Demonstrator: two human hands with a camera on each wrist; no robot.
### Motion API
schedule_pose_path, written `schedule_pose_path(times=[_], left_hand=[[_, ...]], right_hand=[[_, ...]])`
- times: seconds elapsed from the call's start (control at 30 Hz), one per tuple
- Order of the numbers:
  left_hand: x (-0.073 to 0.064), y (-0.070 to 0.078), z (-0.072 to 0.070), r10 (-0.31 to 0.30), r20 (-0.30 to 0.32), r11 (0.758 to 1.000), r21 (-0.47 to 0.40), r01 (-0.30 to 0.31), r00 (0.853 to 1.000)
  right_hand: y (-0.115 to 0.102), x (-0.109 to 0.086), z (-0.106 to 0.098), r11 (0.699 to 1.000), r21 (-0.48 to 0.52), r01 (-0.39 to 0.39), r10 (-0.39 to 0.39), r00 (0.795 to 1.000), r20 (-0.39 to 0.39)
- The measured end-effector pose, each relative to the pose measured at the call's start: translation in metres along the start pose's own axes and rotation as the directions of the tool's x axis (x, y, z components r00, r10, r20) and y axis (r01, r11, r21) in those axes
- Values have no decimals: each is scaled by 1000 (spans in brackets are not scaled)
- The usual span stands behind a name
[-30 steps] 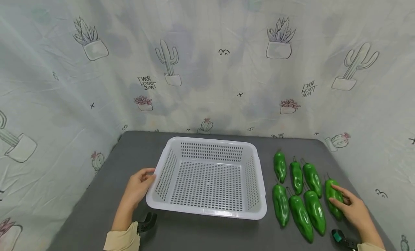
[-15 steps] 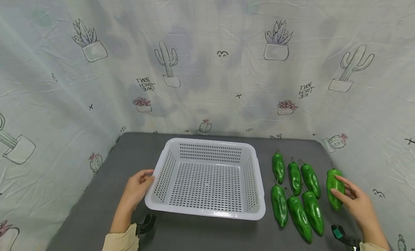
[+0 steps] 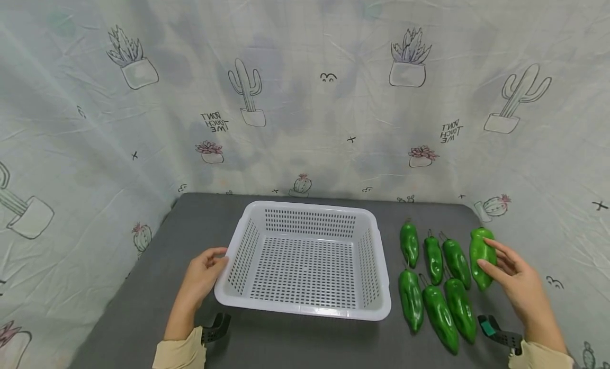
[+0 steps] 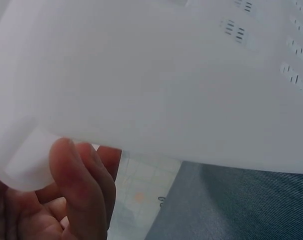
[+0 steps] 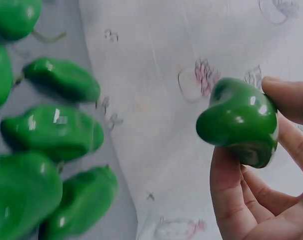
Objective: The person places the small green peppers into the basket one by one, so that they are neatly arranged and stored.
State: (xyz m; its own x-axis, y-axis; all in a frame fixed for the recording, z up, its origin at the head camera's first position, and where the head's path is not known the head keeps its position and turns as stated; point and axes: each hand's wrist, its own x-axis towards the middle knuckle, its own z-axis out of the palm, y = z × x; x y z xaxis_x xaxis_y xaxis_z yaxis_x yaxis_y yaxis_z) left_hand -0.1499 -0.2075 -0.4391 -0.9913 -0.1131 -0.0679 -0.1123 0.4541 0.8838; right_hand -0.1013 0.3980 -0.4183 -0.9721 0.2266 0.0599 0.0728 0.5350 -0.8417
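Low in the frame lay a gray desk (image 3: 286, 348); left fingers (image 4: 79, 185) pinched a basket (image 3: 305, 309), right fingers (image 5: 226, 185) a pepper (image 5: 239, 120).

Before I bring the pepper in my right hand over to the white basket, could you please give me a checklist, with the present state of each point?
1. Right-hand grip has the green pepper between thumb and fingers: ok.
2. Held pepper apart from its neighbours: ok, the right wrist view shows a gap.
3. Low path to the white basket: not ok, six other peppers lie between, so perhaps go above them.
4. Left-hand grip at the basket's left side: ok, it holds the rim.
5. Basket opening turned upward: ok.
6. Basket's underside flat on the table: cannot tell, it is hidden.
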Motion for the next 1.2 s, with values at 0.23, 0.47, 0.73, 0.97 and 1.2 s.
schedule_pose_path(times=[0.23,0.47,0.73,0.97,1.2], left_hand=[[-3,1,-1,4,-5,1000,3,-4,1000],[-7,0,-3,-3,-7,1000,-2,3,1000],[-5,2,-2,14,-1,999,-32,-14,1000],[-5,2,-1,26,6,998,-65,-26,1000],[-6,2,0,21,2,997,-79,-20,1000]], right_hand=[[-21,9,13,998,-36,48,-46,998,49],[-46,22,28,991,-38,131,-127,988,89],[-78,44,53,970,98,221,-235,957,170],[-97,59,84,966,145,216,-247,935,255],[-109,71,111,962,161,221,-263,910,321]])
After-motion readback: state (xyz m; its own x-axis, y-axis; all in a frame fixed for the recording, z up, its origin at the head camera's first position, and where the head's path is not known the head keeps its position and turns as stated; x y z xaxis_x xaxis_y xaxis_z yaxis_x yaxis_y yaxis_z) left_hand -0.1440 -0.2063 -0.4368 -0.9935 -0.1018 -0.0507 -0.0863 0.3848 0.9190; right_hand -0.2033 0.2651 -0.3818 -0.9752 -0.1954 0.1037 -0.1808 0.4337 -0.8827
